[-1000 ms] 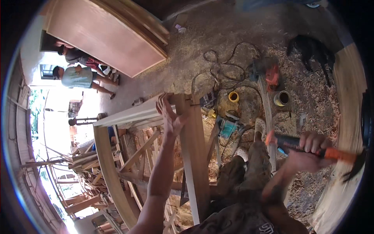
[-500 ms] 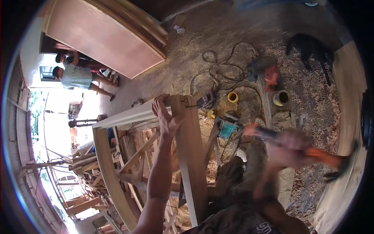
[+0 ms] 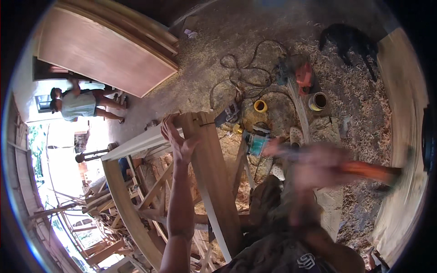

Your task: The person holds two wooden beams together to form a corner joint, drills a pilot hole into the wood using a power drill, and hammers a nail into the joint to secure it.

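We see the left hand [image 3: 180, 143] clasping the upper corner of a wooden frame [image 3: 119, 182], fingers curled over the pale rail [image 3: 141, 144], thumb toward the broad timber [image 3: 216, 186]. Right hand [image 3: 323, 164], motion-blurred, is clenched round the orange-and-black handle of a hammer [image 3: 371, 170], raised in the air beyond the timber's right edge; its head, smeared, points away from the frame. On the floor [image 3: 218, 43] past that corner we log a teal power tool [image 3: 258, 144], yellow ring [image 3: 260, 106], open can [image 3: 317, 101] and, farther off, a black dog [image 3: 348, 43].

The wooden frame [image 3: 214, 177] looks smooth and matt.
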### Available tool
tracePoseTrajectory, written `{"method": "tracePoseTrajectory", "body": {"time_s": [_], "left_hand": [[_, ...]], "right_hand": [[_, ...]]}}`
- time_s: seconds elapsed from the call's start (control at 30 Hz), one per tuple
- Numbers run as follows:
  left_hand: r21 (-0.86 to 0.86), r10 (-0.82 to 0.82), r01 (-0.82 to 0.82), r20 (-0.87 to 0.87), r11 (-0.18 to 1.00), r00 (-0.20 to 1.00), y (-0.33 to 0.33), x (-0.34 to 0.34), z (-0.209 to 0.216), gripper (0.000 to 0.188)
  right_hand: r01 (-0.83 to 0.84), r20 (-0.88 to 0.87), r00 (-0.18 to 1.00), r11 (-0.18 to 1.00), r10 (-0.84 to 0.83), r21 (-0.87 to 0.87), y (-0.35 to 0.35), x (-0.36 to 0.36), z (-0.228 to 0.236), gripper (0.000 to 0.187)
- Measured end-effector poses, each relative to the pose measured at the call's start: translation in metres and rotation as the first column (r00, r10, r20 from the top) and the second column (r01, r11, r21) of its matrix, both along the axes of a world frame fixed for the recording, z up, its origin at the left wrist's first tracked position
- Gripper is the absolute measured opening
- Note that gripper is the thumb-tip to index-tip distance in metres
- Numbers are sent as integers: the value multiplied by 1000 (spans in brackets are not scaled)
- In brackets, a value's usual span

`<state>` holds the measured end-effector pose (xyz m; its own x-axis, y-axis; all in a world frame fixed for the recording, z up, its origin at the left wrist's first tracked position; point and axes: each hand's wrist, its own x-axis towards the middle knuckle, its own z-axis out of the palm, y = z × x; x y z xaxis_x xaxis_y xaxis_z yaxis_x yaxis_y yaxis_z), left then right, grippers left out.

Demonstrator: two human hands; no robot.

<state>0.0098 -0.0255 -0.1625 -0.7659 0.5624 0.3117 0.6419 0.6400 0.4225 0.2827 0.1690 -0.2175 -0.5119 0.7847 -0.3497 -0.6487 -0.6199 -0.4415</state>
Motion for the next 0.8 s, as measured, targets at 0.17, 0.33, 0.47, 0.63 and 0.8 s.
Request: {"method": "tracePoseTrajectory", "body": {"time_s": [0.17, 0.33, 0.47, 0.63, 0.8], "left_hand": [[-80, 22, -15, 79, 997, 997, 14, 1, 8, 95], [-68, 33, -33, -11, 997, 999, -11, -7, 0, 93], [63, -13, 8, 84, 998, 996, 19, -9, 14, 94], [3, -30, 30, -18, 1000, 999, 39, -24, -10, 96], [-17, 10, -10, 11, 1000, 1000, 19, -30, -5, 99]], "right_hand": [[-657, 391, 665, 747, 636, -98, -83, -62, -36, 50], [-279, 82, 954, 953, 290, -120, 31, 3, 36, 50], [22, -122, 992, 999, -18, 38, 51, -2, 31, 51], [-687, 356, 644, 717, 677, -120, -52, -86, -36, 52], [-224, 44, 968, 932, 247, -286, 54, -34, 39, 58]]}}
